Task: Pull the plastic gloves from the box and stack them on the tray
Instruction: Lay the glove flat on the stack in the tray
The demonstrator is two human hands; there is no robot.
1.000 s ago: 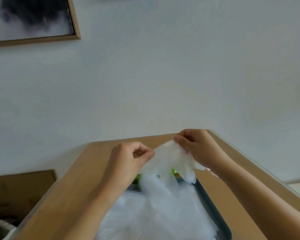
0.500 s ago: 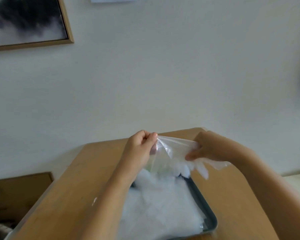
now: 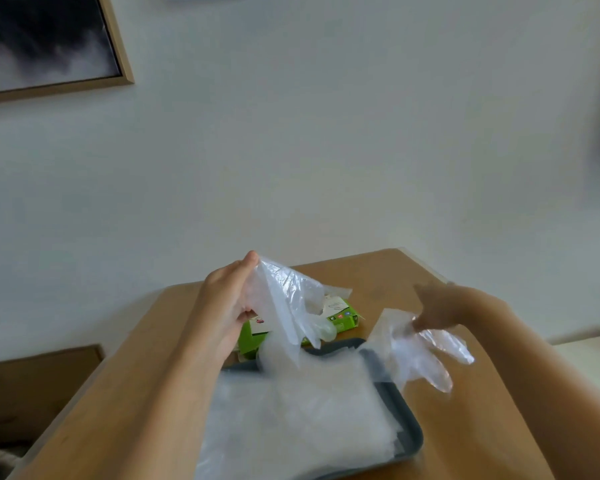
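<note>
Fingers: left hand (image 3: 227, 303) pinching a glove (image 3: 284, 303) by its top edge; right hand (image 3: 440, 306), blurred, gripping a second glove (image 3: 420, 344).
Location: both aloft between box (image 3: 326, 320) and tray (image 3: 409, 431); pile (image 3: 291, 410) on tray.
Handling: judged featherlight, limp, clingy; best taken at cuff.
Room: bare table (image 3: 458, 445) right of tray.

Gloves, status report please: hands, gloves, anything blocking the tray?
Left hand pinches one glove over far end of tray. Right hand holds second glove beside right rim, blurred. Stack lies on tray, green box behind it. Nothing blocking.
</note>
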